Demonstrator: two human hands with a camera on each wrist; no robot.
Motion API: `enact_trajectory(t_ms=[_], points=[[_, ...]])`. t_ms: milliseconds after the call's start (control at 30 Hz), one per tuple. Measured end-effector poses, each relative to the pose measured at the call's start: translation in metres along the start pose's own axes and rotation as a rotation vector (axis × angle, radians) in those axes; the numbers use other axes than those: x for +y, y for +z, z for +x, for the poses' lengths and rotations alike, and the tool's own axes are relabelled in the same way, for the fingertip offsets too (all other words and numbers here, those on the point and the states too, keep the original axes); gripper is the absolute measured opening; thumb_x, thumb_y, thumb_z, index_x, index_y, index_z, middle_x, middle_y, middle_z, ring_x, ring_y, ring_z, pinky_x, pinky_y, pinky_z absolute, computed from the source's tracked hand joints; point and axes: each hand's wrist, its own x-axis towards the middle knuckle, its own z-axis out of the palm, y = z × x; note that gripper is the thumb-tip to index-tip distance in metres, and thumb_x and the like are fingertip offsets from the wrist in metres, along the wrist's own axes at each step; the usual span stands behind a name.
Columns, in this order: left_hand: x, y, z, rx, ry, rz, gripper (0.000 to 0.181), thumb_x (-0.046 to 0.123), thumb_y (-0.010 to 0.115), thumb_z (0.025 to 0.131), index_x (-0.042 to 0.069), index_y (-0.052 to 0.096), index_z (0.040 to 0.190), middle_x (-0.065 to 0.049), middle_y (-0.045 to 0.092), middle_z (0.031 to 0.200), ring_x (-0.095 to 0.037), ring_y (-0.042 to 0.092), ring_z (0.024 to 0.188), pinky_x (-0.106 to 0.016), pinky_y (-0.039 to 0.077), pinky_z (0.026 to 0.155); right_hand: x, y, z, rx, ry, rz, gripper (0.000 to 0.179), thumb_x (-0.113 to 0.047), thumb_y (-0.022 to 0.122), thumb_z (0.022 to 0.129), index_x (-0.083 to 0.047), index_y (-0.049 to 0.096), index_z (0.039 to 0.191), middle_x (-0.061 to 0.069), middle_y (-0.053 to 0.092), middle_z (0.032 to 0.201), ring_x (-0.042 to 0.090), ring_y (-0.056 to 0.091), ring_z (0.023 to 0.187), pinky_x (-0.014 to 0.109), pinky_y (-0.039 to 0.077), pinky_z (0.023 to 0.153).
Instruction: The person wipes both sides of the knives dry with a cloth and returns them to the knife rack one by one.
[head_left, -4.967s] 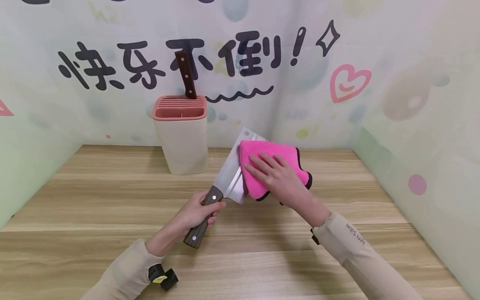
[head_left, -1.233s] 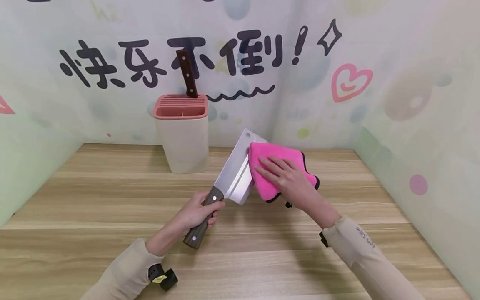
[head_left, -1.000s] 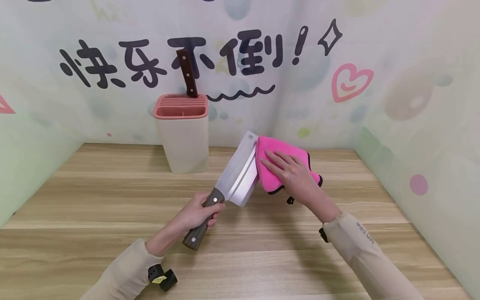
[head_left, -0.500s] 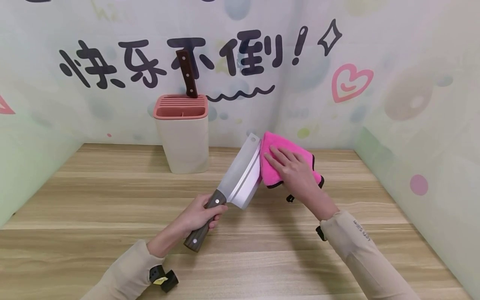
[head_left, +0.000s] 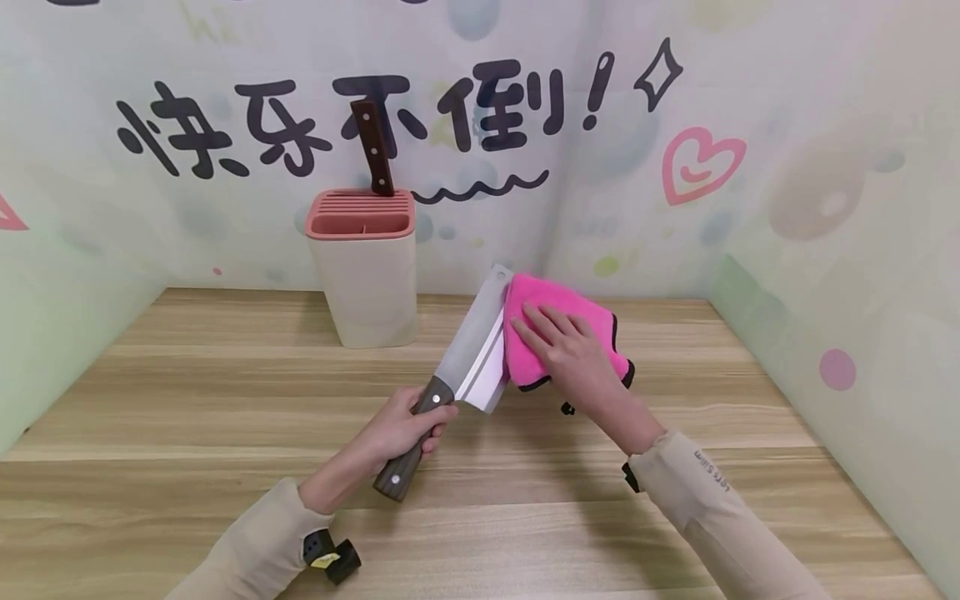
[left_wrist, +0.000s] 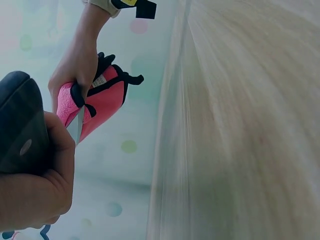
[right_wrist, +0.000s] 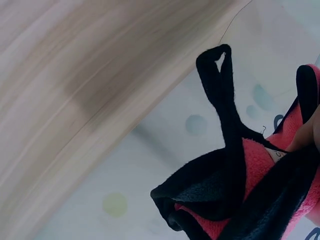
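Note:
My left hand [head_left: 397, 427] grips the dark wooden handle of a kitchen cleaver [head_left: 468, 346], its broad blade slanting up and to the right above the table. With my right hand [head_left: 576, 360] I hold a folded bright pink cloth [head_left: 558, 296] with black trim against the blade's right side. My fingers lie over the cloth's upper face; the thumb is out of sight beneath it in the head view. In the left wrist view the cloth [left_wrist: 107, 107] is folded around the blade's edge. A black hanging loop [right_wrist: 216, 85] dangles from the cloth in the right wrist view.
Behind the cleaver to the left stands a white knife block [head_left: 367, 292] with a pink slotted top. One brown-handled knife [head_left: 372, 148] is upright in it. The wooden table [head_left: 187, 400] ends at a printed backdrop [head_left: 600, 208], with pale walls at both sides.
The cloth slid right and up the blade until half a second ago, then came back slightly left and down with my right hand. My left hand keeps its grip; the cleaver has shifted only slightly.

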Motion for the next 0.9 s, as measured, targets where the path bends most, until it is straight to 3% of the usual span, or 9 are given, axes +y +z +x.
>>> enact_trajectory(t_ms=[233, 567, 900], points=[[0.0, 0.001, 0.002, 0.033, -0.01, -0.021, 0.018, 0.016, 0.052, 0.09, 0.001, 0.044, 0.081, 0.0, 0.044, 0.057, -0.006, 0.041, 0.044, -0.018, 0.038, 0.041, -0.014, 0.0, 0.002, 0.013, -0.053, -0.046, 0.053, 0.004, 0.066, 0.074, -0.009, 0.053, 0.124, 0.011, 0.052, 0.124, 0.027, 0.048, 0.114, 0.039, 0.044, 0.088], [0.001, 0.0, 0.004, 0.088, -0.068, -0.046, 0.04, 0.038, 0.051, 0.089, -0.002, 0.046, 0.088, 0.0, 0.043, 0.06, -0.007, 0.04, 0.045, -0.018, 0.037, 0.044, -0.033, -0.007, 0.005, -0.006, -0.093, -0.035, 0.056, 0.002, 0.068, 0.073, -0.011, 0.052, 0.124, 0.009, 0.052, 0.125, 0.025, 0.048, 0.114, 0.037, 0.045, 0.085], [0.005, 0.003, 0.008, 0.11, -0.053, -0.092, 0.039, 0.037, 0.043, 0.093, -0.002, 0.046, 0.085, 0.001, 0.042, 0.059, -0.007, 0.04, 0.045, -0.02, 0.038, 0.042, -0.047, -0.011, 0.009, -0.024, -0.137, -0.004, 0.058, -0.002, 0.071, 0.072, -0.012, 0.051, 0.126, 0.009, 0.051, 0.126, 0.024, 0.046, 0.116, 0.036, 0.044, 0.088]])
